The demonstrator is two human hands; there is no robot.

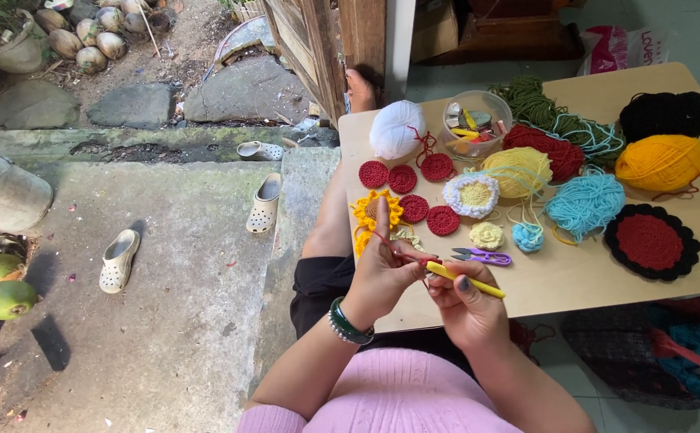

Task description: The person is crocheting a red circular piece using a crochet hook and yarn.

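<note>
Right hand [468, 303] pinching yellow crochet hook [465, 281]; left hand [384, 269] pinching red yarn [387, 244], over near tabletop [574, 277] edge. Just beyond: purple snips [484, 256], red crocheted rounds [414, 208], yarn balls [582, 204] farther right.

Your clearest room is the bare strip of counter [574, 281] along the near edge, right of your hands. Straight ahead, the purple snips [484, 256] lie just beyond your fingers, and behind them a cluster of red crochet rounds [414, 208] and small flowers blocks the way. Further right, the black-edged red disc [652, 241] sits near the edge. Yarn balls [663, 163] and a clear tub [478, 120] crowd the far side.
</note>
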